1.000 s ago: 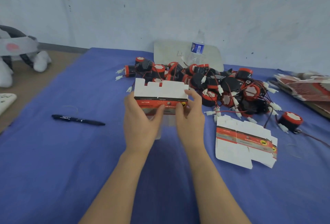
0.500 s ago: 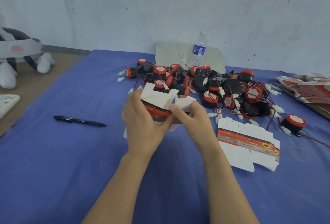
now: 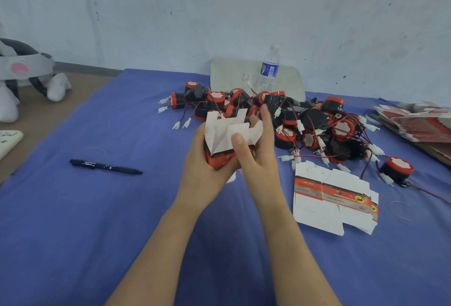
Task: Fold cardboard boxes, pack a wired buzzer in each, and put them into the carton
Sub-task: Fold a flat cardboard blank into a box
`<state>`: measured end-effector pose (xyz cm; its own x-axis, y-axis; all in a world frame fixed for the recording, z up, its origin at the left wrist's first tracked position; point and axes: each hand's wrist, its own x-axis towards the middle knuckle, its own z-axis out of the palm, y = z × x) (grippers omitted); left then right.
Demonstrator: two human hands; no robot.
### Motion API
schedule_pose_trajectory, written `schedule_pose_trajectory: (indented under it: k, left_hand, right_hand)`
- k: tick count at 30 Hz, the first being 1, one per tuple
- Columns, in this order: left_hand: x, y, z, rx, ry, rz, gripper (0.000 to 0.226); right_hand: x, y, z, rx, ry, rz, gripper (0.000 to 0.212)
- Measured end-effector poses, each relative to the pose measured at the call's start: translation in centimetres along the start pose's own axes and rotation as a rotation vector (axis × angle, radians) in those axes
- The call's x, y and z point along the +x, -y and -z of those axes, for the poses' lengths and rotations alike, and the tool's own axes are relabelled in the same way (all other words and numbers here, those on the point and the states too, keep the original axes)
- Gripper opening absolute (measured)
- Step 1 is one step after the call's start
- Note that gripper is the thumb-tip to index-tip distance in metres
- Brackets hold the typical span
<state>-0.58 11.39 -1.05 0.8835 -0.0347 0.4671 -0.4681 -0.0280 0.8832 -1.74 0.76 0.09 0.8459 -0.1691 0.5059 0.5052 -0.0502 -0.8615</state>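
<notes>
Change: your box point(image 3: 227, 139) has gone from a flat blank to an opened sleeve with its flaps up.
Hands: your left hand point(image 3: 205, 171) grips the red base; your right hand point(image 3: 258, 159) pinches a white flap, thumb on top.
Where: box held just in front of the buzzer pile point(image 3: 305, 122).
Risk: thin card, so flaps forced out of order could crease or tear.
Material: matte white inside, printed red outside, slotted tabs.

Your left hand point(image 3: 202, 174) covers the base of the box point(image 3: 219, 135), the stack point(image 3: 419, 122) runs off the right edge, and print on the blank point(image 3: 334, 198) is unreadable.
</notes>
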Motion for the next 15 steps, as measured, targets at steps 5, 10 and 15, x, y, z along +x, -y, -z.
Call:
schedule_pose_trajectory:
  k: [5, 10, 15]
  left_hand:
    - [0.4, -0.1, 0.7, -0.179, 0.059, 0.102, 0.073]
    - [0.5, -0.3, 1.1, -0.236, 0.056, 0.203, 0.043]
    - [0.6, 0.0, 1.5, -0.329, -0.020, 0.269, 0.049]
  right_hand:
    - [0.3, -0.1, 0.7, -0.031, 0.018, -0.026, 0.074]
    - [0.5, 0.0, 1.4, -0.013, 0.023, -0.090, 0.030]
    - [0.2, -0.1, 1.1, 0.081, 0.101, -0.176, 0.026]
